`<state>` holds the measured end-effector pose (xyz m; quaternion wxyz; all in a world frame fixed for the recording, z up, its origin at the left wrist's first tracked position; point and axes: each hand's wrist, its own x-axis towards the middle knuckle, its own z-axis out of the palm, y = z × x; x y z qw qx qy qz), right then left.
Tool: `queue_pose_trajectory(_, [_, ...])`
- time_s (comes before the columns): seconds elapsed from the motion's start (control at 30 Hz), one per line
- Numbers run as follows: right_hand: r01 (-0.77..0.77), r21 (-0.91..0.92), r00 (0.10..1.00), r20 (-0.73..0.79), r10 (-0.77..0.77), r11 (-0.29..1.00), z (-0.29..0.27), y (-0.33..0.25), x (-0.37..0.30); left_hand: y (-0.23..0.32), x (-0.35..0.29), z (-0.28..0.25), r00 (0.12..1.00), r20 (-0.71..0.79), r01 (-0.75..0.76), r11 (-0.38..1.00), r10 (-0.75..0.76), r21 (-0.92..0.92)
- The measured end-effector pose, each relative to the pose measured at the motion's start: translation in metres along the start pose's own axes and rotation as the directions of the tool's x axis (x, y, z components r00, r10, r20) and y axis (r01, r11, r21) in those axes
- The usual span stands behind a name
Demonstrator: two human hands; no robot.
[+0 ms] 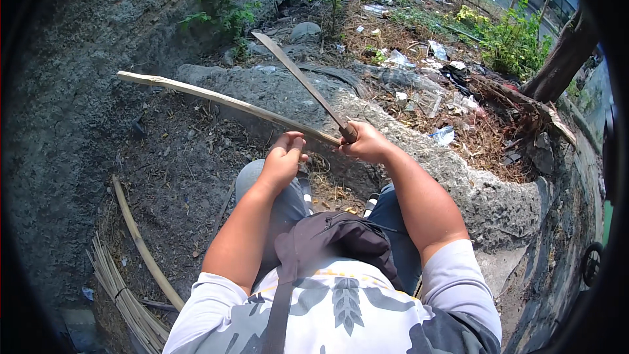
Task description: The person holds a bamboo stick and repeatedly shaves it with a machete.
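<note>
My right hand [367, 143] is closed round the short wooden handle of a machete [298, 77], whose long, dark blade points up and to the left. A long pale strip of split wood or bamboo [216, 96] reaches from the far left to my right hand's fingertips, which seem to pinch its near end together with the handle. Just below the strip is my left hand [283, 160], fingers loosely bent and apart, with nothing visible in it. A narrow gap appears to separate those fingers from the strip.
A rough concrete ledge [445, 183] crosses in front of my knees. At lower left lie a curved pole [141, 242] and a tied bundle of thin sticks [121, 295]. A grey wall [85, 92] rises at left; litter, dry leaves and a tree trunk [560, 59] are at right.
</note>
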<state>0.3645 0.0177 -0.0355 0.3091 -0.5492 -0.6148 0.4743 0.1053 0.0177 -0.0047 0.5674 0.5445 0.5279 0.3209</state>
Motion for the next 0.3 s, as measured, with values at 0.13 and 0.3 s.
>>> queue_pose_trajectory(0.13, [0.044,-0.191,0.997,-0.054,-0.055,0.981,-0.002,-0.006,0.0,0.043,-0.055,-0.073,0.929,-0.145,-0.341,0.94,0.342,0.029])
queue_pose_trajectory(0.3, [-0.061,-0.142,0.995,0.074,0.072,0.988,-0.006,0.004,0.0,0.199,-0.215,-0.139,0.204,-0.086,-0.955,0.217,0.975,0.203])
